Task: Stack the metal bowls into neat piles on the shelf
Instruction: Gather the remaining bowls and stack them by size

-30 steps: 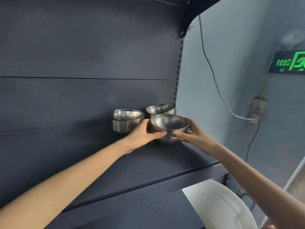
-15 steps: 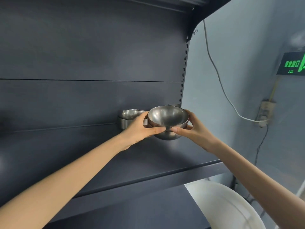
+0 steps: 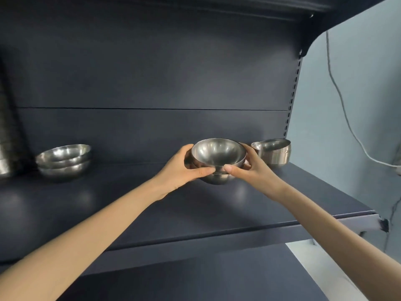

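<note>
While left hand [image 3: 181, 169] and right hand [image 3: 255, 171] clasp the nested bowls [image 3: 218, 152], the wide pile [image 3: 64, 160] sits well to their left.

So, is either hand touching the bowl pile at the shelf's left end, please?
No: the left hand and right hand both grip the middle bowls, apart from that pile.

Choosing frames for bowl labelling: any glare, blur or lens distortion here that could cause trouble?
Head view: soft highlights inside the held bowls, no blown-out glare; pale reflections on the shelf; left pile slightly soft; far-left metal object too blurred to identify; wide-angle lens slants the slotted upright.
</note>
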### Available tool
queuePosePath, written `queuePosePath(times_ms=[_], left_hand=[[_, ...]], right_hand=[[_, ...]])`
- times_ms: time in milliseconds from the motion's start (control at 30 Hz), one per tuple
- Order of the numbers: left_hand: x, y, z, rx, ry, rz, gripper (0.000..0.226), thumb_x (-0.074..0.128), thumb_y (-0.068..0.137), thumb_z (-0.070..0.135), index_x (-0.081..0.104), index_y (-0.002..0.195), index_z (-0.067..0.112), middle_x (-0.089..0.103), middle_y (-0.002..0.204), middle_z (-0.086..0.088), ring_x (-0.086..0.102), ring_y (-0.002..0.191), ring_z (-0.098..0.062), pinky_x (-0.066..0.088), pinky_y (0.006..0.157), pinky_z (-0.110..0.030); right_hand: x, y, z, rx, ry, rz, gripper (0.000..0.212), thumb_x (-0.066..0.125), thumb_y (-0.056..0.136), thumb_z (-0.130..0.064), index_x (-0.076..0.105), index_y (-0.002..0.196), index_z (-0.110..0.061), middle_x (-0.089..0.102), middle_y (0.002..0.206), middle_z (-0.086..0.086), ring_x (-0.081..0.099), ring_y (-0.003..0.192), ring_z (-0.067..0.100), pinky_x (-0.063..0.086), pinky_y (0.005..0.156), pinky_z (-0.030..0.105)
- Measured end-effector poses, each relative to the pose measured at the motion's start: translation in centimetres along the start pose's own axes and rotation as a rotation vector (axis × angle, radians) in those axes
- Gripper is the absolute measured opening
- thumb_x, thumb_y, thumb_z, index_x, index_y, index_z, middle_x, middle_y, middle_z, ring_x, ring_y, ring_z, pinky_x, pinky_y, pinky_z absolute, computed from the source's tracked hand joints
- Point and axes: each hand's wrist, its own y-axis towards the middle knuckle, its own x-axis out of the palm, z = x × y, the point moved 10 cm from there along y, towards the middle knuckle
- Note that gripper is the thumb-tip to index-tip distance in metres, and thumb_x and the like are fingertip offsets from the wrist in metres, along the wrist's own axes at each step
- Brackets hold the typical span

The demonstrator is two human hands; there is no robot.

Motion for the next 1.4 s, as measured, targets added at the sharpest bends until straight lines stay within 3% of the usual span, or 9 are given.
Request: queuePosePath(times_ms=[233,367,500,733,833,967,1067,1300,1400], left_hand=[[-6.2,-3.0,-0.6,0.003,0.003,0.035,0.056,0.08,0.076,0.026,0.049,0.121,0.036,0.057,0.119,0.018,0.062,0.106,-0.006,0.052,0.096,-0.035],[-9.6,-5.0,-1.5,-0.012,0.006,0.044,0.047,0.08,0.077,0.025,0.053,0.112,0.041,0.06,0.117,0.015,0.061,0.104,-0.003,0.054,0.094,-0.035],[-13.6,-7.1,-3.0,-0.061,0.015,0.112,0.093,0.085,0.061,0.047,0.04,0.14,0.026,0.052,0.135,0.014,0.055,0.118,-0.004,0.049,0.101,-0.038],[-18.7,-9.6,-3.4,0.004,0.015,0.153,0.043,0.079,0.078,0.026,0.057,0.111,0.043,0.066,0.11,0.014,0.061,0.107,-0.003,0.048,0.101,-0.038],[-21.5,-10.0,-2.8,0.03,0.027,0.177,0.041,0.078,0.079,0.029,0.059,0.114,0.039,0.069,0.108,0.011,0.062,0.106,-0.002,0.048,0.1,-0.034],[-26.4,-10.0,-2.2,0.062,0.022,0.274,0.042,0.077,0.079,0.028,0.06,0.117,0.032,0.069,0.108,0.009,0.064,0.103,-0.005,0.05,0.091,-0.029],[-29.7,-9.9,-2.0,0.09,0.01,0.331,0.033,0.074,0.082,0.019,0.061,0.109,0.032,0.068,0.114,0.0,0.064,0.107,-0.012,0.052,0.092,-0.026],[-34.7,-8.6,-3.1,0.108,0.062,0.388,0.029,0.069,0.086,0.01,0.06,0.102,0.033,0.064,0.106,0.002,0.059,0.098,-0.007,0.048,0.083,-0.009],[-35.7,-8.0,-4.3,0.093,0.084,0.394,0.029,0.067,0.088,0.01,0.059,0.102,0.035,0.062,0.105,0.004,0.058,0.093,-0.001,0.046,0.079,-0.006]], right_hand=[[6.9,1.0,-1.4,0.014,0.025,-0.017,0.065,0.073,0.082,-0.018,0.037,0.135,-0.026,0.059,0.124,-0.012,0.06,0.112,0.003,0.049,0.082,0.013],[11.0,1.0,-2.1,0.045,0.008,-0.059,0.074,0.077,0.071,-0.031,0.033,0.13,-0.034,0.056,0.124,-0.018,0.058,0.113,-0.001,0.049,0.081,0.01],[14.7,1.3,-2.5,0.049,0.013,-0.052,0.068,0.077,0.079,-0.022,0.033,0.13,-0.033,0.055,0.124,-0.015,0.058,0.109,-0.002,0.048,0.075,0.007],[20.2,2.5,-3.6,0.015,0.029,-0.009,0.072,0.077,0.078,-0.025,0.036,0.138,-0.024,0.056,0.127,-0.012,0.058,0.109,0.0,0.049,0.077,0.008],[22.4,3.8,-4.8,-0.01,0.029,0.01,0.078,0.079,0.071,-0.036,0.039,0.138,-0.027,0.058,0.124,-0.017,0.06,0.11,0.0,0.05,0.083,0.012],[25.6,7.1,-6.9,-0.042,0.024,0.004,0.068,0.079,0.078,-0.03,0.041,0.134,-0.029,0.057,0.12,-0.021,0.058,0.104,-0.009,0.048,0.08,0.01],[27.9,9.7,-7.8,-0.05,0.009,-0.005,0.069,0.079,0.078,-0.034,0.041,0.134,-0.026,0.056,0.113,-0.022,0.056,0.102,-0.007,0.046,0.08,0.011],[32.7,14.7,-7.9,-0.055,0.006,-0.065,0.078,0.08,0.077,-0.037,0.038,0.14,-0.02,0.054,0.116,-0.015,0.053,0.108,0.004,0.041,0.078,0.009],[34.0,16.1,-7.0,-0.047,0.004,-0.093,0.081,0.08,0.076,-0.037,0.036,0.142,-0.02,0.053,0.118,-0.014,0.051,0.112,0.006,0.04,0.086,0.014]])
